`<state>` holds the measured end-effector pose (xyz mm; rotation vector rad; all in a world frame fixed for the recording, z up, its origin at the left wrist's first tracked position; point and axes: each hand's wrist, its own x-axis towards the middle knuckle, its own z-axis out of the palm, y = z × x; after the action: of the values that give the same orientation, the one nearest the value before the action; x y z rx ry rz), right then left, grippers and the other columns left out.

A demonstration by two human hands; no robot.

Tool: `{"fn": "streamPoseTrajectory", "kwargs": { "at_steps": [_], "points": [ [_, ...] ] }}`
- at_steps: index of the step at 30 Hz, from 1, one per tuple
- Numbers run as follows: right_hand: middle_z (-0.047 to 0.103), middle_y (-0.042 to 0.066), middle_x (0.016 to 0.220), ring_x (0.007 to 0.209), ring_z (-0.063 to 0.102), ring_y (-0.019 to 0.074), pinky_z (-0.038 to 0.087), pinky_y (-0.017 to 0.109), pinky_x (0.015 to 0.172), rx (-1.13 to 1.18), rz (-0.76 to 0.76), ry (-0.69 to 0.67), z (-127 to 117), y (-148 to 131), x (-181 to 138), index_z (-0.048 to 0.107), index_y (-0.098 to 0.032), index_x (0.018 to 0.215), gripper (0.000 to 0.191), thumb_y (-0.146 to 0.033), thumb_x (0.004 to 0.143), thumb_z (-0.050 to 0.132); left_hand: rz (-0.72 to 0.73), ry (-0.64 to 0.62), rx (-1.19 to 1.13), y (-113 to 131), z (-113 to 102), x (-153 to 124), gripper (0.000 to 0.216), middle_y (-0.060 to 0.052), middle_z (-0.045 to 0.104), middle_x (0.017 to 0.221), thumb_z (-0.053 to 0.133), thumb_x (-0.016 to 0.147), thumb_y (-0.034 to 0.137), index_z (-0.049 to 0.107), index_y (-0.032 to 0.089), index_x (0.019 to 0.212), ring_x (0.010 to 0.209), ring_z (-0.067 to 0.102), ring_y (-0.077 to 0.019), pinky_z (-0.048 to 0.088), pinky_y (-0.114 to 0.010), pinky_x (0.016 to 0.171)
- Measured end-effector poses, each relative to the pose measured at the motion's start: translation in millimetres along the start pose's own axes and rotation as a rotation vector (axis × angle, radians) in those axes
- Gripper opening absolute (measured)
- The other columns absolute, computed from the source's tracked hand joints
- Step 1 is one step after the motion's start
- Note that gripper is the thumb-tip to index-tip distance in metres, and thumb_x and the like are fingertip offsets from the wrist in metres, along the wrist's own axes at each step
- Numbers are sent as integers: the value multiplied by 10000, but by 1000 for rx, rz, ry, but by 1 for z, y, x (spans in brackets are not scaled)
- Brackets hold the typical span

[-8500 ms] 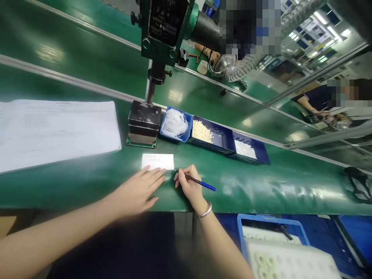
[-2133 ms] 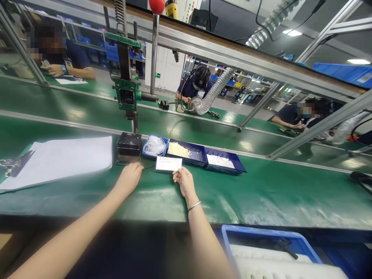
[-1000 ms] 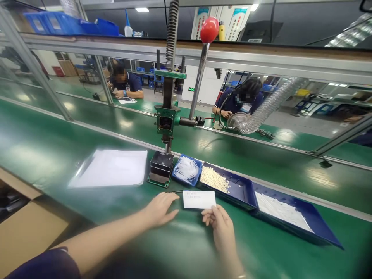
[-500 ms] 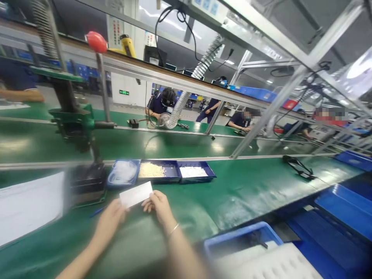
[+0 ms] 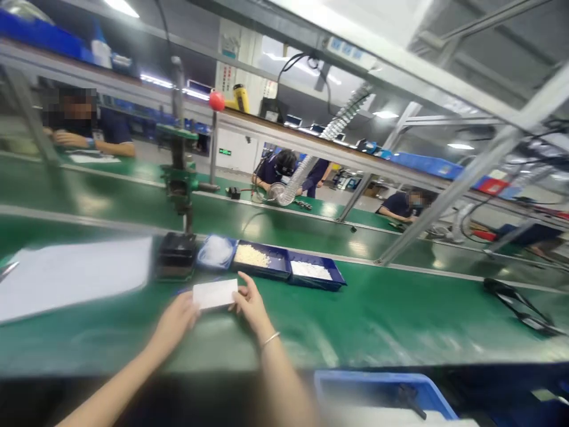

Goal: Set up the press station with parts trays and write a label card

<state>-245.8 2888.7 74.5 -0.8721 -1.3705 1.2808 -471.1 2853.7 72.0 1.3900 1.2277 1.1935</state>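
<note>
A small white rectangular piece (image 5: pixel 216 294), flat like a card or thin box, is held level above the green bench between both hands. My left hand (image 5: pixel 178 315) pinches its left end. On the right end, my right hand (image 5: pixel 252 302) closes with thumb and fingers, a thin bracelet at that wrist. Just beyond the piece stand a blue tray of clear plastic bits (image 5: pixel 216 251), a blue tray of small yellowish parts (image 5: pixel 252 257) and a blue tray of small white parts (image 5: pixel 310 271). Print on the piece cannot be made out.
A green hand press (image 5: pixel 178 184) with a red knob (image 5: pixel 217 101) and black base (image 5: pixel 176 255) stands left of the trays. White paper (image 5: pixel 80 273) lies left. A black strap (image 5: pixel 518 305) lies right; a blue bin (image 5: pixel 382 385) sits below the bench edge. Co-workers sit opposite.
My view has swung left and levelled, so the press and trays sit further right. The white piece is held flatter, and my right fingers have closed more around its end.
</note>
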Motion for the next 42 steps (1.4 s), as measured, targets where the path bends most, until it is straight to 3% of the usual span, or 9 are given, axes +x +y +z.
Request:
{"fn": "streamPoseTrajectory", "kwargs": {
  "at_steps": [2, 5, 7, 18, 24, 29, 36, 42],
  "points": [
    [662, 26, 960, 650, 681, 141, 415, 201, 484, -53, -18, -79, 2, -3, -4, 488, -248, 1373, 562, -351, 846, 654, 21, 19, -7, 5, -7, -9, 495, 33, 587, 666, 563, 857, 543, 518, 147, 1151, 502, 481, -125, 366, -267, 528],
    [680, 34, 847, 684, 644, 139, 447, 235, 585, -192, -28, -169, 1, -7, -8, 699, -194, 1101, 278, -349, 886, 615, 36, 29, -25, 8, -15, -14, 449, 35, 595, 670, 558, 879, 488, 516, 140, 1159, 485, 494, -111, 358, -250, 506],
    [685, 39, 783, 705, 616, 146, 449, 256, 638, -256, -27, -218, 0, -8, -9, 748, -179, 988, 234, -345, 894, 610, 34, 36, -51, 7, -17, -16, 424, 40, 595, 663, 562, 884, 466, 515, 142, 1154, 481, 503, -106, 365, -245, 507],
    [685, 38, 771, 704, 601, 154, 435, 263, 642, -248, 0, -222, 1, -13, -9, 764, -186, 981, 226, -326, 890, 611, 47, 17, -135, -3, -16, -15, 319, 32, 613, 767, 534, 926, 385, 501, 164, 1153, 528, 555, -94, 364, -242, 523],
    [680, 49, 848, 736, 614, 162, 447, 271, 661, -286, 1, -223, -1, -12, -9, 765, -200, 987, 211, -328, 897, 623, -65, 35, -286, 2, -20, -12, 313, 3, 636, 730, 616, 870, 445, 558, 153, 967, 532, 596, -114, 371, -236, 497],
    [657, 77, 1064, 754, 641, 166, 469, 278, 639, -247, -21, -195, 4, -17, -9, 761, -212, 995, 208, -334, 906, 618, -169, 41, -375, 6, -40, -6, 359, -19, 643, 709, 626, 849, 504, 542, 155, 835, 537, 600, -114, 383, -221, 497],
    [703, 75, 933, 705, 606, 160, 468, 278, 628, -227, 75, -65, 5, -13, -4, 733, -171, 995, 262, -390, 885, 640, -179, 92, -429, 14, -75, -3, 358, -20, 655, 726, 685, 826, 488, 566, 151, 825, 562, 590, -104, 385, -221, 520],
    [707, 111, 1014, 720, 613, 153, 474, 261, 611, -226, 167, -19, 21, -19, 5, 696, -152, 1070, 372, -478, 905, 630, -168, 42, -503, 15, -80, -7, 349, -12, 650, 732, 684, 844, 478, 558, 153, 822, 558, 581, -93, 368, -219, 525]
  ]
}}
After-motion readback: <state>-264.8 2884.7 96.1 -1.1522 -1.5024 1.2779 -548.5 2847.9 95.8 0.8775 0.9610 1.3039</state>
